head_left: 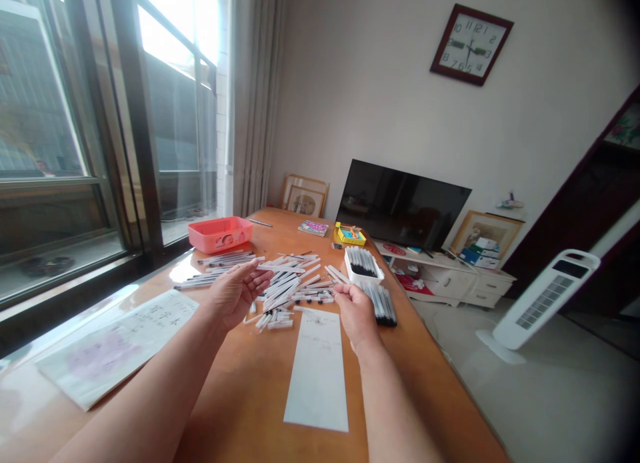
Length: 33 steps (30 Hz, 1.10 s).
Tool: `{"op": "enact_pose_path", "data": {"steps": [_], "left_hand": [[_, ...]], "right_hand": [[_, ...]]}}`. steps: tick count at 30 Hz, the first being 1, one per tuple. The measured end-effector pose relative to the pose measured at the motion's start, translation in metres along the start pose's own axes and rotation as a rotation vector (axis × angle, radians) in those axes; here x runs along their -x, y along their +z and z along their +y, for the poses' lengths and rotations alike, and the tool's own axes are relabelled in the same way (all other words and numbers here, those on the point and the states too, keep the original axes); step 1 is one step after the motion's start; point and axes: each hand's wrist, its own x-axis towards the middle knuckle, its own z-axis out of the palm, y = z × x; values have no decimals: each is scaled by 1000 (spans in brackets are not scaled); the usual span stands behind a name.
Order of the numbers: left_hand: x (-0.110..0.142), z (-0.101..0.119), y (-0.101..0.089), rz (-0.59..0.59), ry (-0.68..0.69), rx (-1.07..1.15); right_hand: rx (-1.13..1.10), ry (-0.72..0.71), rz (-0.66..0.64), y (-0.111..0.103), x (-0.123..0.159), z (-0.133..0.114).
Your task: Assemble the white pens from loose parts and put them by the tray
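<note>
My left hand (237, 291) is above the table, palm turned inward, thumb and forefinger pinched on the end of a clear white pen barrel (274, 268). My right hand (357, 311) is closed in a pinch on another whitish pen barrel (337, 274), which points up and to the left. Between and beyond the hands lies a loose heap of pen parts (285, 291), with small clear caps at its near side. A long white paper strip (318, 383) lies below the heap. Pens with black ends (383, 304) lie in a row beside my right hand.
A white container (381, 276) full of pens stands at the table's right edge. A red plastic box (220, 235) sits back left, near bundled refills (203, 279). A workbook (120, 349) lies at left. Farther back are a booklet (313, 228) and a yellow box (351, 235).
</note>
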Motion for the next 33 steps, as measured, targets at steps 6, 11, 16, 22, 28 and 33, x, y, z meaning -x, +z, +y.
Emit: {"op": "enact_pose_path", "data": {"steps": [6, 11, 16, 22, 28, 33], "left_hand": [[-2, 6, -4, 64, -78, 100], [6, 6, 3, 11, -110, 86], [22, -7, 16, -152, -209, 11], [39, -22, 24, -413, -356, -199], [47, -24, 28, -511, -365, -377], [49, -24, 29, -544, -347, -429]], "right_hand": [[-297, 82, -100, -2, 8, -23], [-329, 22, -37, 0, 7, -23], [-380, 52, 35, 2, 8, -28], [-518, 51, 21, -1, 11, -40], [-485, -7, -24, -2, 13, -42], [-430, -22, -84, -1, 15, -44]]}}
